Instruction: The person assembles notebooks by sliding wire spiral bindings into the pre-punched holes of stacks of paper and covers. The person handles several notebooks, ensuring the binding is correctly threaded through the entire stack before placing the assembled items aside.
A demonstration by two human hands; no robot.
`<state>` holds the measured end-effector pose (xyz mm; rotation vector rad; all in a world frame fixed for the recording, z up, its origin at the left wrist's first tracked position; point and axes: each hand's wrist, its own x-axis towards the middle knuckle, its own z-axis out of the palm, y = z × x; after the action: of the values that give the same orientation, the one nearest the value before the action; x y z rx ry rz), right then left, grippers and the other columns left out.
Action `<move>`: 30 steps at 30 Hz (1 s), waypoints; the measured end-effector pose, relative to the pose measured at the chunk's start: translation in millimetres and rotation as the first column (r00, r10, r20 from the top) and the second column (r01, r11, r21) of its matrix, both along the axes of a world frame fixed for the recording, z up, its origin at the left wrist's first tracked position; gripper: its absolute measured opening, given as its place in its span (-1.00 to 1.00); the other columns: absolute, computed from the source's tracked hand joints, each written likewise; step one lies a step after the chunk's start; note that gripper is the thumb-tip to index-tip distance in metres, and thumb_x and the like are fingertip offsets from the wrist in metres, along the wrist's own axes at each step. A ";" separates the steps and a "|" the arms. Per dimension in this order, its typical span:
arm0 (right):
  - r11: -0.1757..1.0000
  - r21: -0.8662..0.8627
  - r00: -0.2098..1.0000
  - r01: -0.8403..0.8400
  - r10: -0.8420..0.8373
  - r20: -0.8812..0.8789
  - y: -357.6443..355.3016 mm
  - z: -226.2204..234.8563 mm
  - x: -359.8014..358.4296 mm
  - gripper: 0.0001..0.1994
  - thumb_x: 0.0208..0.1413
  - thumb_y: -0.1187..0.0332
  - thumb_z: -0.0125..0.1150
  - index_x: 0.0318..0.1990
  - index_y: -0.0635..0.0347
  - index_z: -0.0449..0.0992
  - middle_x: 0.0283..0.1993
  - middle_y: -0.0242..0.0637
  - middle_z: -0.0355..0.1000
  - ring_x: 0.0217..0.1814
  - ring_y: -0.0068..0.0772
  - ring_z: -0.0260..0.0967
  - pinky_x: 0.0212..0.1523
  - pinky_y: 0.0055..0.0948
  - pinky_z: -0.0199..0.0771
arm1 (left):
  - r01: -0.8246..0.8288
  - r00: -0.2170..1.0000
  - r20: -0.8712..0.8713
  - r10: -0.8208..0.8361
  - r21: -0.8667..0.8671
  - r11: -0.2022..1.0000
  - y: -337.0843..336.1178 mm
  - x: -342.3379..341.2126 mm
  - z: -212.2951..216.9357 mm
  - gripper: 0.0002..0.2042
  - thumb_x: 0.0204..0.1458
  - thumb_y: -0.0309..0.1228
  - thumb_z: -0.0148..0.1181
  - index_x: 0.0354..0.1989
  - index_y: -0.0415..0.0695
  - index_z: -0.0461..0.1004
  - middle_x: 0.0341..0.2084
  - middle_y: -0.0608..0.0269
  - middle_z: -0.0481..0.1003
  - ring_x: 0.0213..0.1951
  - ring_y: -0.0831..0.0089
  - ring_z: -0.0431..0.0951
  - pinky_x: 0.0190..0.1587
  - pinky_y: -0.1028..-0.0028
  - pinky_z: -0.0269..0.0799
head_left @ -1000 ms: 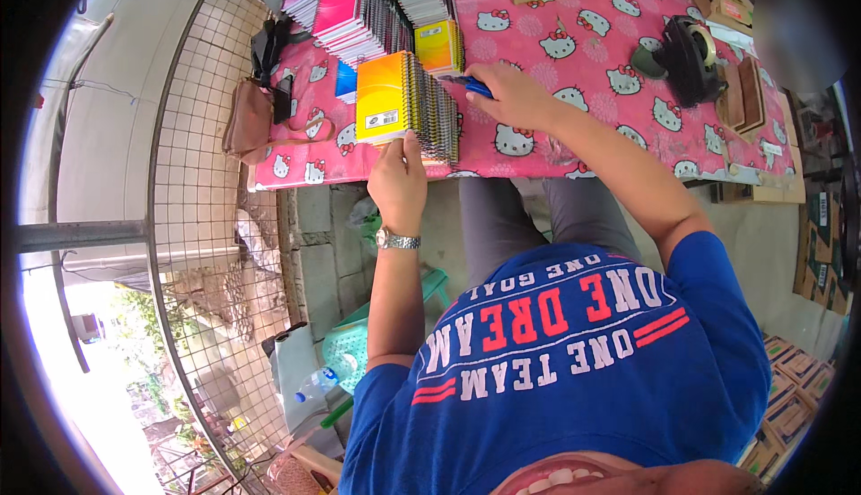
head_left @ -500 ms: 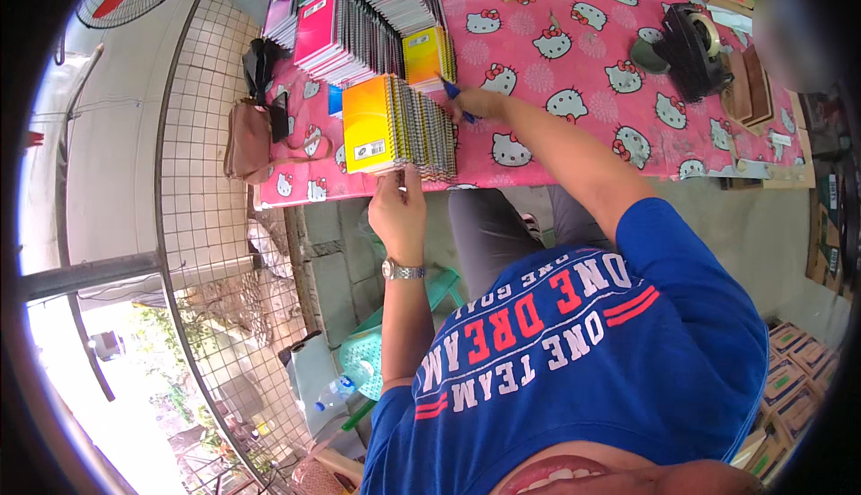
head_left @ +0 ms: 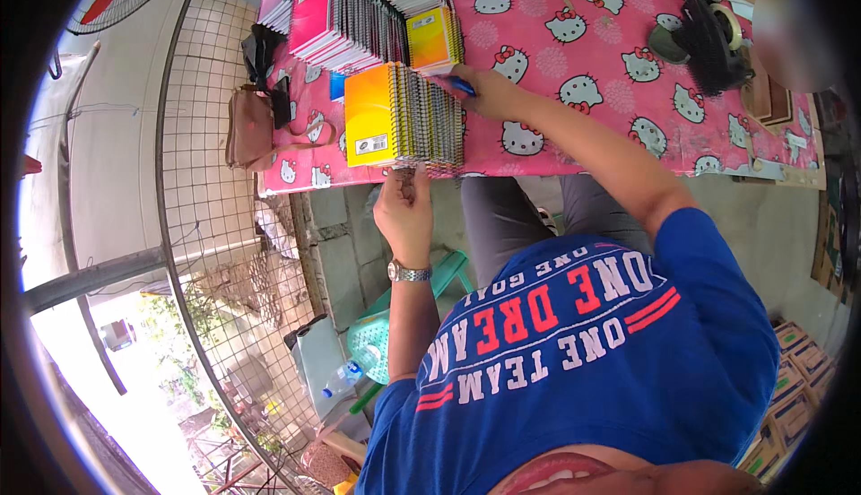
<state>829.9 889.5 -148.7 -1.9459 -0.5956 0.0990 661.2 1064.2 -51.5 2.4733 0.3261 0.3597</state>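
Pen angle: the blue pen [head_left: 463,86] lies flatter in the right hand [head_left: 493,93] than half a second ago.
Pink table [head_left: 592,57]: its far end is cut off.
Yellow notebook stack [head_left: 368,114]: at the table's near edge; an uneven push could probably slide some books off.
Left hand [head_left: 404,219]: fingertips against the stack's near side; pinching or merely touching, cannot tell.
Right fingers: curled around the pen.
Pen tip: too small to make out.

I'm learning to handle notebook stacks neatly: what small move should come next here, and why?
Perhaps the left hand should steady the front yellow notebooks: it is at their near side, they lie close to the table's edge, and the right hand, near their far corner, holds a slim blue tool.
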 end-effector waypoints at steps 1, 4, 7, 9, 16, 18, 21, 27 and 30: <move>1.000 -0.004 1.000 -0.004 0.004 0.000 -5.6 19.6 -11.9 -0.66 -0.09 0.40 0.25 -0.09 0.10 0.43 -0.29 -0.12 0.47 -0.17 -0.13 0.50 -0.24 -0.17 0.47 | -0.004 1.000 0.000 0.004 -0.004 1.000 -0.1 -0.9 -1.4 -0.79 0.06 -0.29 0.30 -0.32 -0.17 0.50 -0.73 0.30 0.39 -0.68 0.54 0.34 -0.58 0.48 0.25; 0.975 -0.223 0.803 0.010 0.125 0.582 -22.8 76.2 -42.2 -0.58 -0.14 0.37 0.34 -0.05 0.05 0.43 -0.11 -0.21 0.44 0.01 -0.15 0.40 0.01 -0.21 0.38 | 0.041 0.987 0.157 -0.033 -0.050 0.998 -6.7 -0.7 5.1 -0.80 0.08 -0.29 0.28 -0.31 -0.18 0.49 -0.74 0.31 0.39 -0.68 0.53 0.34 -0.58 0.48 0.24; 0.912 -0.409 0.785 0.029 0.233 0.574 -18.1 98.5 -52.9 -0.59 -0.18 0.36 0.34 -0.08 0.02 0.44 0.00 -0.25 0.40 0.17 -0.22 0.30 0.17 -0.16 0.28 | 0.009 0.978 0.206 -0.006 -0.016 1.000 -8.1 0.5 8.9 -0.80 0.10 -0.29 0.26 -0.33 -0.18 0.49 -0.72 0.28 0.42 -0.68 0.52 0.36 -0.58 0.48 0.25; 0.913 -0.401 0.684 0.079 0.243 0.687 -12.9 102.2 -52.3 -0.63 -0.14 0.38 0.28 -0.09 0.01 0.45 -0.04 -0.26 0.40 0.15 -0.23 0.32 0.16 -0.18 0.29 | 0.020 0.979 0.201 -0.016 -0.015 1.000 -7.7 1.5 10.9 -0.81 0.12 -0.31 0.23 -0.30 -0.19 0.49 -0.67 0.25 0.46 -0.67 0.51 0.39 -0.57 0.46 0.27; 0.889 -0.423 0.629 0.176 0.229 0.743 -1.6 112.9 -54.5 -0.74 -0.03 0.39 0.15 -0.13 0.02 0.50 -0.06 -0.25 0.42 0.14 -0.25 0.33 0.18 -0.21 0.28 | 0.052 0.976 0.217 -0.032 -0.088 0.995 -5.7 3.6 7.8 -0.82 0.16 -0.35 0.18 -0.25 -0.24 0.48 -0.61 0.16 0.49 -0.65 0.48 0.40 -0.56 0.41 0.30; 0.887 -0.432 0.604 0.162 0.257 0.754 1.5 115.2 -53.7 -0.80 -0.01 0.38 0.12 -0.19 0.05 0.51 -0.15 -0.23 0.46 0.06 -0.23 0.40 0.12 -0.26 0.34 | 0.074 0.970 0.238 -0.050 -0.090 0.993 -6.0 3.6 7.6 -0.82 0.17 -0.36 0.17 -0.24 -0.25 0.49 -0.61 0.16 0.48 -0.65 0.49 0.41 -0.56 0.41 0.29; 0.807 -0.580 0.720 0.114 0.335 0.608 3.5 123.0 -54.9 -0.84 -0.01 0.38 0.11 -0.24 0.06 0.50 -0.23 -0.23 0.49 -0.02 -0.19 0.45 0.02 -0.29 0.41 | 0.082 0.977 0.203 -0.064 -0.082 0.993 -4.4 2.8 8.6 -0.83 0.18 -0.38 0.15 -0.22 -0.26 0.49 -0.58 0.13 0.48 -0.63 0.48 0.40 -0.55 0.43 0.28; 0.828 -0.554 0.756 0.089 0.306 0.579 -5.4 123.2 -57.3 -0.84 -0.04 0.36 0.16 -0.25 0.05 0.50 -0.22 -0.24 0.50 -0.03 -0.21 0.46 0.05 -0.24 0.42 | 0.011 0.999 0.031 0.028 -0.845 0.534 8.0 2.6 6.9 -0.87 0.17 -0.40 0.13 -0.24 -0.22 0.46 -0.56 0.39 0.43 -0.65 0.62 0.30 -0.61 0.61 0.13; 0.926 -0.312 0.546 0.211 0.153 0.824 -10.7 105.5 -49.5 -0.89 -0.04 0.40 0.14 -0.32 0.08 0.49 -0.33 -0.30 0.48 -0.13 -0.25 0.47 -0.05 -0.20 0.45 | -0.047 0.999 -0.044 0.019 -0.987 0.152 3.4 5.5 15.5 -0.89 0.16 -0.40 0.14 -0.25 -0.15 0.41 -0.60 0.44 0.35 -0.68 0.67 0.21 -0.67 0.64 0.03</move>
<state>780.4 878.8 -43.2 -2.3268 -1.2499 -0.8856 666.7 1067.6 -36.0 1.0775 0.4351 0.0420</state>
